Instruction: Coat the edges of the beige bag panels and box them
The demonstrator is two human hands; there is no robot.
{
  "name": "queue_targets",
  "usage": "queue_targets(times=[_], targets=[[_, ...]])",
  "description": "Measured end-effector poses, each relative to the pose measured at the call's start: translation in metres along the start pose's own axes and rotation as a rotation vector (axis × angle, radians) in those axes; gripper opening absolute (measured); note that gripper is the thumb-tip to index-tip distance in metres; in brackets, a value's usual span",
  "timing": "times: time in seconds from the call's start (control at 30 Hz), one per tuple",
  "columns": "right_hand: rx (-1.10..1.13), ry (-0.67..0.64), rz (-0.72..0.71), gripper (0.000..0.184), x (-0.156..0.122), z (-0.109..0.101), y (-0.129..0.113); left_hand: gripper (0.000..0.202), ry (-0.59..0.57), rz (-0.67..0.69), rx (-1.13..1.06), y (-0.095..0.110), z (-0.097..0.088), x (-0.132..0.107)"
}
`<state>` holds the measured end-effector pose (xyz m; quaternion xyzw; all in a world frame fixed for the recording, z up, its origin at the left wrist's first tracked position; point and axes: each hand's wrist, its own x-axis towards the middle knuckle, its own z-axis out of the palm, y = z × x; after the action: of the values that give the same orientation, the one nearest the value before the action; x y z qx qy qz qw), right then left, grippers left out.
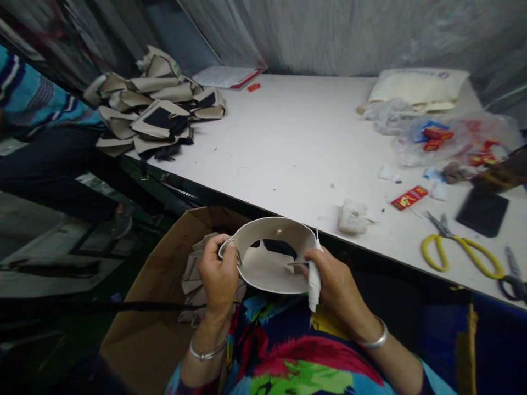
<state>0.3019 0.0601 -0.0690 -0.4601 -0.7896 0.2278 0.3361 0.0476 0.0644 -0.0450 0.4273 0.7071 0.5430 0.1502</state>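
A beige leather-like bag piece, bent into an open loop, is held over my lap at the table's front edge. My left hand pinches its left end, thumb on top, where the material folds over. At the right end, my right hand is closed round a slim white-wrapped tool with a thin pointed tip rising above the fist. A narrow pointed bit also shows by the right fingers inside the loop; I cannot make out what it belongs to. A small light fitting sits on the loop's far wall.
Beige and black bag pieces are heaped at the table's left, beside a seated person. A cardboard box with beige pieces stands below. On the right lie yellow-handled scissors, a whitish block, a red packet and plastic bags.
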Motion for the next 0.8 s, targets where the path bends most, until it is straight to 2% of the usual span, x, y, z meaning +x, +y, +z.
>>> queue_targets(times=[0.13,0.4,0.5,0.6,0.8], targets=[[0.018,0.032,0.021,0.015,0.002,0.0,0.0,0.016,0.006,-0.003,0.003,0.0,0.001,-0.001],[0.154,0.065,0.12,0.013,0.005,0.001,-0.004,0.017,0.035,-0.001,-0.006,-0.002,0.004,0.001],[0.172,0.078,0.095,0.01,0.003,0.001,-0.004,0.018,0.031,-0.008,-0.009,-0.002,0.004,0.002],[0.219,0.102,0.07,0.017,0.0,0.004,-0.002,0.018,0.039,-0.028,-0.019,-0.003,0.005,0.001],[0.285,0.282,-0.006,0.028,-0.007,0.014,0.004,0.018,0.025,-0.158,-0.132,-0.001,0.006,0.003]])
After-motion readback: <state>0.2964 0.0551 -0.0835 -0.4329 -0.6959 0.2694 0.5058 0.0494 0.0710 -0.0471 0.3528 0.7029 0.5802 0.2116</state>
